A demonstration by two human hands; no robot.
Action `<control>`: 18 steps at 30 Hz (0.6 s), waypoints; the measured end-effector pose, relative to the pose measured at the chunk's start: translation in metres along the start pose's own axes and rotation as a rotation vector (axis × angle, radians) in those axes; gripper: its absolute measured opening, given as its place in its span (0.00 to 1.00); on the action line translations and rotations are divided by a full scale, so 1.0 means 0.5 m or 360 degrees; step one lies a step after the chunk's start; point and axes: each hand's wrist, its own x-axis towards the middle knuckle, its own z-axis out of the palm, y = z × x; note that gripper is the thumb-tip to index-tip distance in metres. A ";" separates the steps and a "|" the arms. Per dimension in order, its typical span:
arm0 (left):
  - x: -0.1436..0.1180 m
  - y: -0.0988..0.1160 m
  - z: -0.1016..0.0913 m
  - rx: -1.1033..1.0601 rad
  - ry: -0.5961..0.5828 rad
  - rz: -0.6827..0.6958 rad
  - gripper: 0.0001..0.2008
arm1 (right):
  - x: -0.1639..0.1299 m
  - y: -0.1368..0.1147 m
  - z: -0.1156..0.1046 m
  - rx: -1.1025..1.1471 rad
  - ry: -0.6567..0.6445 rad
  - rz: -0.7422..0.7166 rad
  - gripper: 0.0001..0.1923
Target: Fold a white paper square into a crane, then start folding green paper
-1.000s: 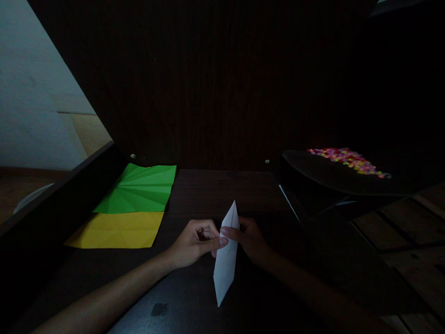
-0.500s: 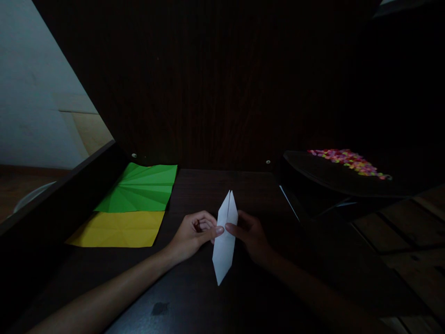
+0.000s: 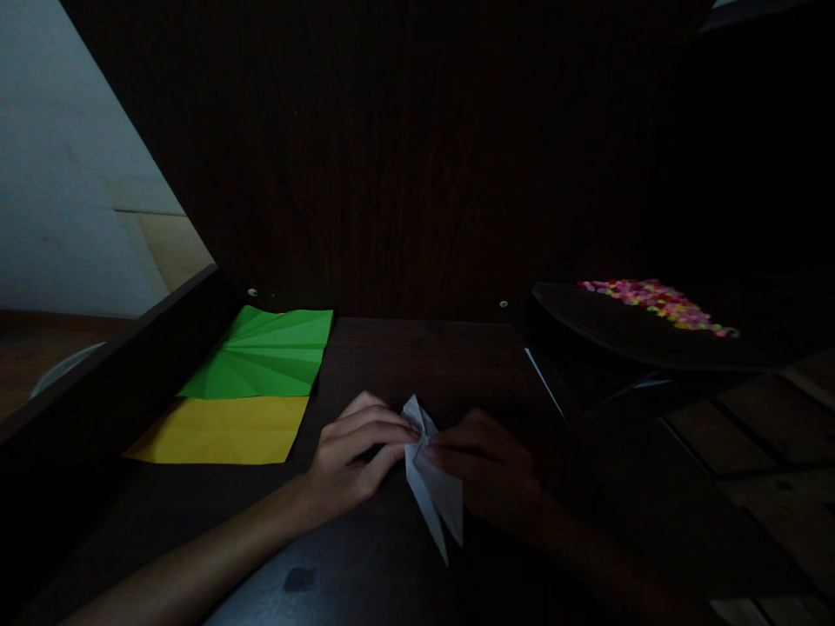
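left hand (image 3: 339,461) and right hand (image 3: 501,471), grips closed, pinch white paper (image 3: 444,489); green sheet (image 3: 270,356), yellow sheet (image 3: 225,432) lie leftward.

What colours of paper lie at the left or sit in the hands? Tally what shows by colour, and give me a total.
Green sheet: 1
Yellow sheet: 1
White folded paper, in the left hand and right hand: 1
Total: 3 showing; I cannot tell whether more lie underneath.

2 forearms (image 3: 215,543) angle inward, left hand (image 3: 356,452) pinching, right hand (image 3: 499,469) (deep in shadow) pinching too, its thumb perhaps hidden.
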 end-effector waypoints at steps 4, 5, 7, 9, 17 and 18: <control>-0.011 -0.006 -0.003 0.0074 -0.0049 0.0158 0.14 | -0.001 0.008 0.000 0.0036 -0.0071 -0.0096 0.19; -0.014 -0.009 -0.003 0.0078 -0.0065 0.0176 0.15 | -0.002 0.012 0.000 0.0039 -0.0099 -0.0117 0.19; -0.019 -0.016 -0.004 0.0103 -0.0103 0.0198 0.15 | -0.006 0.021 -0.001 0.0019 -0.0150 -0.0145 0.18; -0.023 -0.024 -0.004 0.0145 -0.0119 0.0211 0.14 | -0.014 0.031 0.001 -0.0018 -0.0189 -0.0151 0.18; -0.039 -0.050 -0.004 0.0264 -0.0115 0.0162 0.11 | -0.041 0.055 0.015 -0.0096 -0.0252 -0.0063 0.21; -0.040 -0.051 -0.005 0.0275 -0.0124 0.0160 0.11 | -0.040 0.054 0.016 -0.0114 -0.0254 -0.0046 0.22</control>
